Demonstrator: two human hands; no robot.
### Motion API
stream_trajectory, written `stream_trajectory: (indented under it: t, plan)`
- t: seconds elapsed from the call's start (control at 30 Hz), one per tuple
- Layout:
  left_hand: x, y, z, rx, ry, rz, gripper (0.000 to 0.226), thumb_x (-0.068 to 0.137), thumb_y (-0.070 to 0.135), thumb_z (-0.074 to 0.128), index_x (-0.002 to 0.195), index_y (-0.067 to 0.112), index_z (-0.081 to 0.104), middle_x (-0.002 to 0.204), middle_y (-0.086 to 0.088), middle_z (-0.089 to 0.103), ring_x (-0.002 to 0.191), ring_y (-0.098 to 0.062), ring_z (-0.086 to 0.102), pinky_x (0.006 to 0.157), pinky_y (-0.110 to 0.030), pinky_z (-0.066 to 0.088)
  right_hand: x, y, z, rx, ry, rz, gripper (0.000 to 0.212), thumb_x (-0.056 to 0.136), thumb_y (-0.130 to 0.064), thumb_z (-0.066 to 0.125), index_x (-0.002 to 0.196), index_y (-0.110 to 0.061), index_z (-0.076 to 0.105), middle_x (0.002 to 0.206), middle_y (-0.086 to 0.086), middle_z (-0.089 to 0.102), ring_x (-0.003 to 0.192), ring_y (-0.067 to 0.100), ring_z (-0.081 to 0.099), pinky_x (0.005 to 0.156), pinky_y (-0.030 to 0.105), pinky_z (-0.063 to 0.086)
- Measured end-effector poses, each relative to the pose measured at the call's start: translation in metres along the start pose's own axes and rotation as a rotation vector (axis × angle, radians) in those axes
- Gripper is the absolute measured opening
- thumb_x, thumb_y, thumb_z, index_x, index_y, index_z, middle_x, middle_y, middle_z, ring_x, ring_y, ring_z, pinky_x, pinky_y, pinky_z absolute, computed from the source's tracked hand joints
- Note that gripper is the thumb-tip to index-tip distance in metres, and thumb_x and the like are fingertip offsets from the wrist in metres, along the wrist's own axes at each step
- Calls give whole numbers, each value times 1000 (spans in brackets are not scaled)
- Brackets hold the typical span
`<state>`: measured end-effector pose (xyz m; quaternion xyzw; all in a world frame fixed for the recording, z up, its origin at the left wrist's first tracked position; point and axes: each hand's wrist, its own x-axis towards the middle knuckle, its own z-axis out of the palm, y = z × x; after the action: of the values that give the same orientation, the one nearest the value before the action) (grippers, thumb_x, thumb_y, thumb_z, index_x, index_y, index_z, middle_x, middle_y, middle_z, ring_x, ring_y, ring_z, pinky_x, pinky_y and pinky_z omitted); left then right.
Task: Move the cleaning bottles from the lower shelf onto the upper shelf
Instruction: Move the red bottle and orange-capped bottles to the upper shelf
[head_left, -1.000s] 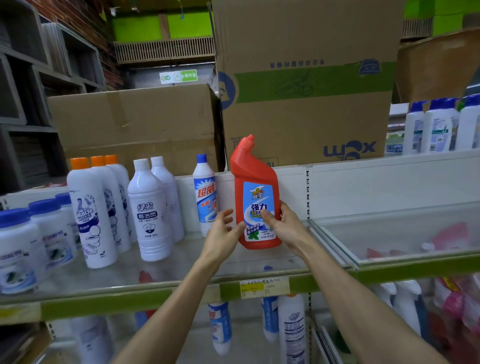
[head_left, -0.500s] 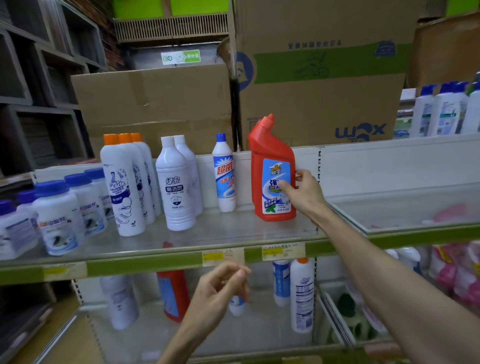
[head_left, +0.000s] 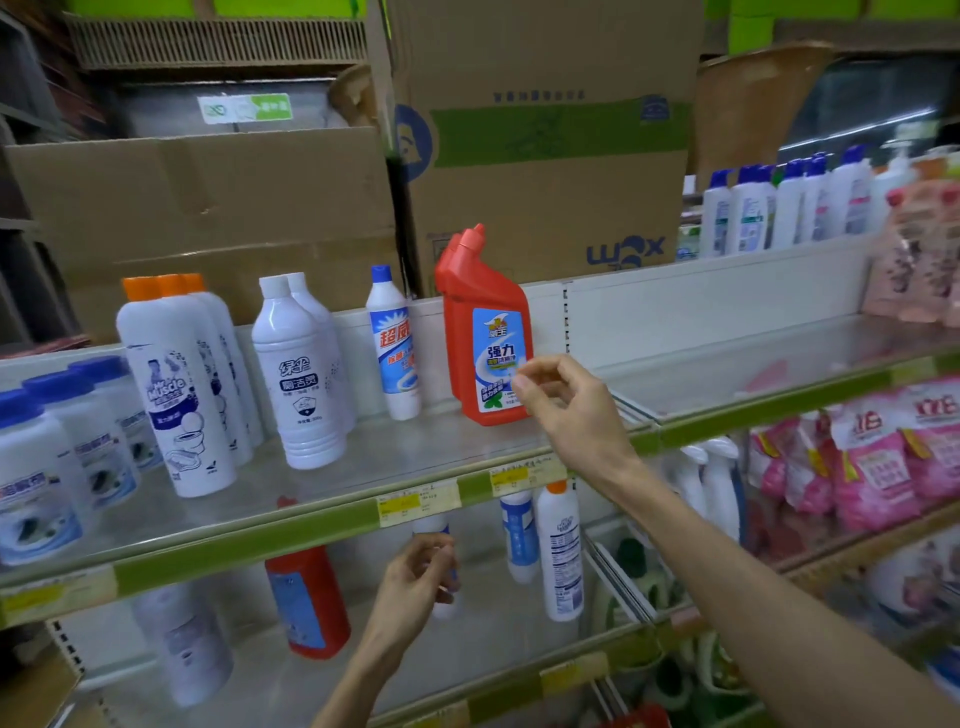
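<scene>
Leftmost on the upper shelf (head_left: 322, 525): squat white tubs with blue lids (head_left: 39, 467), in a row running back. Next, three tall white bottles with orange caps (head_left: 174, 395), one behind another. Then two white bottles with white caps (head_left: 298, 374), ribbed at the base. Then a slim white bottle with a blue cap (head_left: 392, 345), standing near the shelf's back panel. Right of that, a red angled-neck bottle (head_left: 485, 332) stands upright on the upper shelf, with a second red one partly hidden just behind it.

Right hand (head_left: 563, 402): raised in front of the red bottle's lower right corner, fingers loosely curled, thumb and forefinger near each other, nothing held. Whether a fingertip touches the label, cannot tell.

Lower shelf (head_left: 249, 670), left to right: a blurred white bottle (head_left: 192, 644); a red bottle with blue label (head_left: 309, 603); then the left hand (head_left: 415, 582), reaching under the upper shelf's edge, fingers curled in front of a white bottle (head_left: 434, 525) mostly hidden behind it. Grip or only near, cannot tell. Further right, a white-and-blue bottle (head_left: 519, 540) and a white bottle with an orange cap (head_left: 560, 556), both upright.

Behind the upper shelf: cardboard boxes (head_left: 545, 156). Far right: pink pouches (head_left: 872, 457) on the neighbouring shelf bay.
</scene>
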<state>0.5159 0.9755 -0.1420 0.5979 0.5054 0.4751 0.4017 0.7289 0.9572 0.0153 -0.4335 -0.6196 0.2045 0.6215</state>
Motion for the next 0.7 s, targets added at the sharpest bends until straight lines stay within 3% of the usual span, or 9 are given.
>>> stream_trajectory:
  t: [0.2,0.47,0.6,0.7]
  plan:
    - [8,-24,22,-10,-19,-36,11,99,11,54,103,12,65,92,-14,66,72,-21,64,61,-27,56,-53,42,-10,-38,-67,87,10,95,-25,66,94,-15,68,88,-3,72,85,11,68,78,30,59]
    - [16,-61,67,13,6,-21,10,99,15,55,104,13,64,95,-11,66,77,-23,68,65,-28,59,-82,125,-24,-139,-76,173,15,95,-33,65,94,-18,68,87,-9,70,77,-4,64,70,17,50]
    - [20,-87,89,8,7,-10,8,99,15,56,104,16,63,99,-12,66,82,-24,69,71,-33,59,-76,175,-24,-258,-86,267,36,93,-41,67,121,-21,56,118,-2,60,98,6,60,76,19,47]
    - [23,-100,103,-11,-1,-5,11,99,17,54,107,16,62,102,-12,66,87,-25,68,76,-35,59,-69,204,-18,-280,-106,338,65,88,-46,70,140,-23,39,140,3,44,122,21,52,98,41,50]
